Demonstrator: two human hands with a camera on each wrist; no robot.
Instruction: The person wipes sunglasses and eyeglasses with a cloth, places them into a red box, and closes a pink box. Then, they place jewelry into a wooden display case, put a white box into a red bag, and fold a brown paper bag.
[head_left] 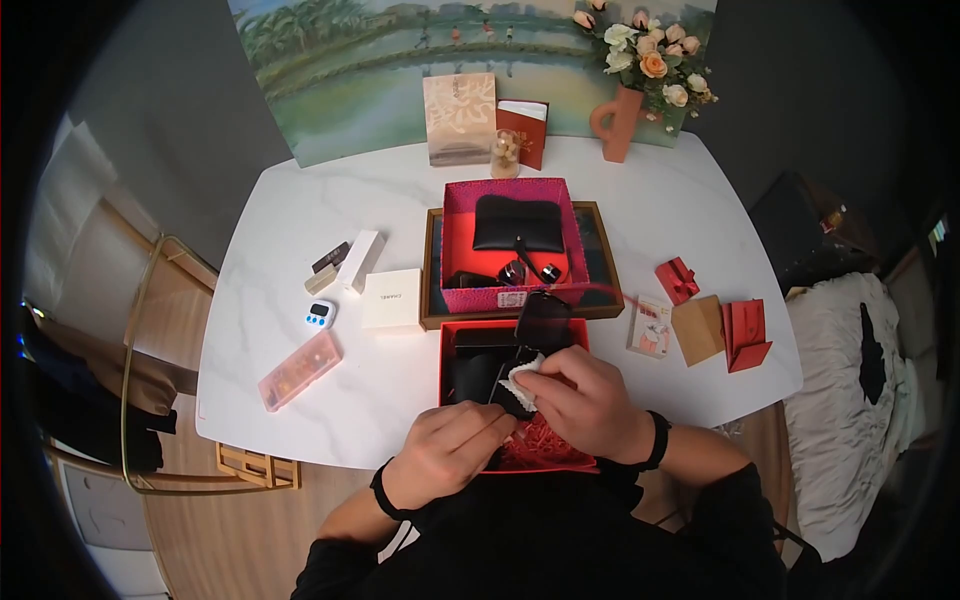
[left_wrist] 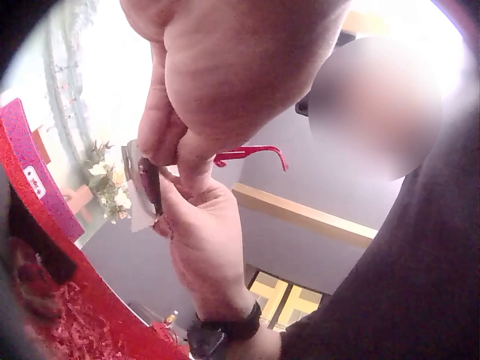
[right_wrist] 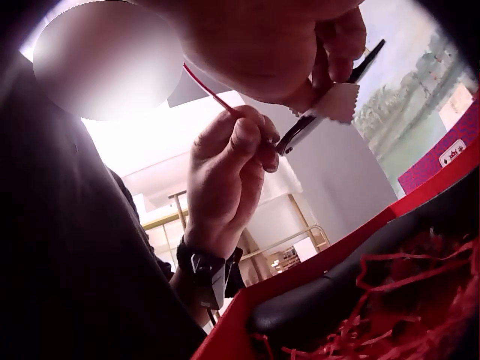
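A pair of sunglasses with dark lenses (head_left: 543, 320) and a red temple arm (left_wrist: 259, 152) is held up over an open red box (head_left: 447, 385). My left hand (head_left: 455, 450) pinches the frame near one hinge, its thumb and fingertips together in the right wrist view. With my right hand (head_left: 590, 400) I press a small white cloth (head_left: 522, 381) with a zigzag edge onto a lens, thumb and fingers pinching through it. Part of that lens is hidden by the cloth and fingers. Black cases and red shredded paper (head_left: 545, 447) lie inside the box below.
Behind stands a pink-purple box (head_left: 455, 298) holding a black pouch (head_left: 518, 222), on a framed tray (head_left: 434, 265). A white box (head_left: 392, 298), timer (head_left: 320, 314) and pink case (head_left: 302, 370) lie left. Right are a card box (head_left: 650, 325), brown envelope (head_left: 697, 330) and red wallet (head_left: 745, 335).
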